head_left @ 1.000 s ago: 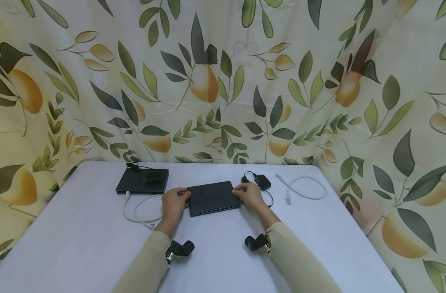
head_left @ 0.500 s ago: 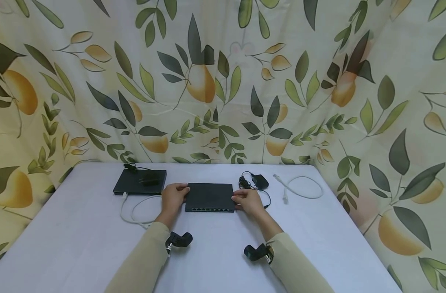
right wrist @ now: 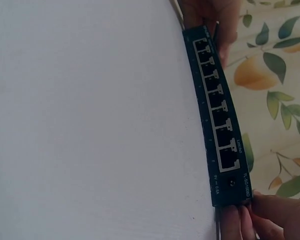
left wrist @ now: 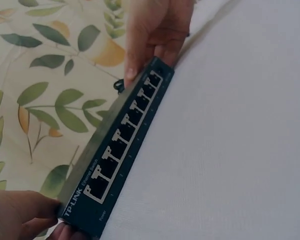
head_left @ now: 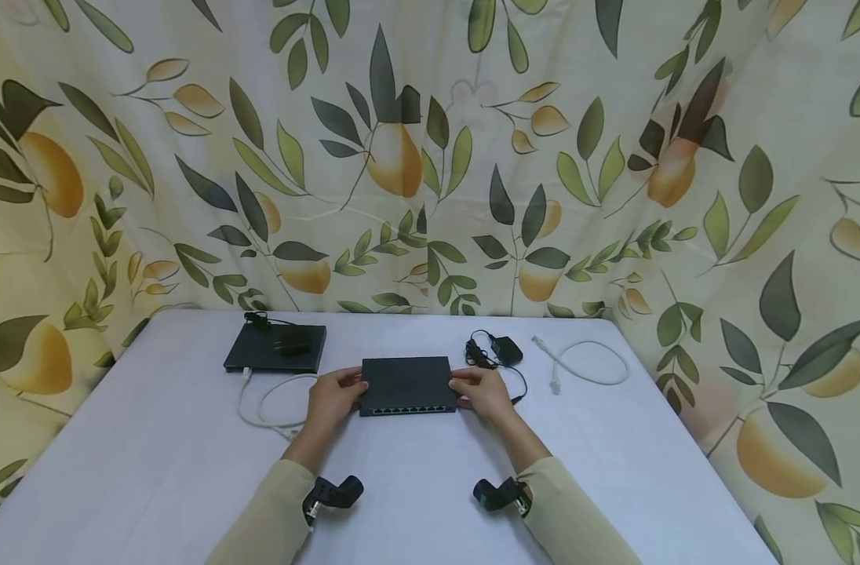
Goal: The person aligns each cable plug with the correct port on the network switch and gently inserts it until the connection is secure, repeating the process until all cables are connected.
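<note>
Both hands hold a black Ethernet switch (head_left: 406, 383) by its two short ends, at the middle of the white table. Its row of network ports (left wrist: 122, 137) faces the person. My left hand (head_left: 333, 399) grips the left end, thumb on top and fingers below, beside the TP-LINK lettering. On the right end, my right hand (head_left: 483, 395) pinches in the same way, next to the round power socket (right wrist: 232, 183). Nothing is plugged into the front in the wrist views. The switch lies level, close over the tabletop.
A second flat black box (head_left: 276, 350) stands at the back left, with a grey network cable (head_left: 249, 421) plugged in. Behind my right hand lies a black power adapter (head_left: 506, 351) with its coiled cord. Another grey network cable (head_left: 606, 382) lies farther right. A patterned curtain (head_left: 430, 173) hangs behind.
The switch, tilted a second ago, is now squared to the person and a little nearer. Both hands have kept hold of its ends and moved with it.
</note>
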A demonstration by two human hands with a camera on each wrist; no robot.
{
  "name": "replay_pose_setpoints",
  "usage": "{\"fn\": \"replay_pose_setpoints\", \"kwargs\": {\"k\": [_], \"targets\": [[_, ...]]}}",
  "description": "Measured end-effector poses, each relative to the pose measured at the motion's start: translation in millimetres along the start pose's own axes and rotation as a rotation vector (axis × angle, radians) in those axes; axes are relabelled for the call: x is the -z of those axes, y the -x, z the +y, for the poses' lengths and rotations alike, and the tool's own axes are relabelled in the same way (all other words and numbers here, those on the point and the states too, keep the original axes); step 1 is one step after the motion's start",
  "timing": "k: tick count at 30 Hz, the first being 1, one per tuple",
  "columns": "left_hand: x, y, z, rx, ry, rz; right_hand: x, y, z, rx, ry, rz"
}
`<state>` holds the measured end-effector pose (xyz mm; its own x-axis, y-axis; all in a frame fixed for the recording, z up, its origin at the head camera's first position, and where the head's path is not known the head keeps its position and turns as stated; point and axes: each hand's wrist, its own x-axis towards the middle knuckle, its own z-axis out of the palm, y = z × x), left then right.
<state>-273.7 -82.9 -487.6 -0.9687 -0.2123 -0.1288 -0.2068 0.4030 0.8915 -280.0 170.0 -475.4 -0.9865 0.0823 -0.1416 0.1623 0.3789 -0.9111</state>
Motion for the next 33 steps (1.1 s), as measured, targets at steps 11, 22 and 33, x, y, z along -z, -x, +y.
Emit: {"fn": "replay_pose_setpoints", "kwargs": {"k": [11, 22, 33], "targets": [[3.2, 2.3, -1.1, 0.004, 0.037, 0.015, -4.4, -3.4, -3.9, 0.0, 0.02, 0.014], [-3.6, -12.3, 7.2, -0.057, 0.042, 0.029, -3.6, -19.9, -6.1, -0.031, -0.01, 0.042], [-17.3, -32.9, 11.0, -0.021, 0.066, 0.031, 0.1, -32.7, -8.1, -0.067, -0.019, 0.064]]}}
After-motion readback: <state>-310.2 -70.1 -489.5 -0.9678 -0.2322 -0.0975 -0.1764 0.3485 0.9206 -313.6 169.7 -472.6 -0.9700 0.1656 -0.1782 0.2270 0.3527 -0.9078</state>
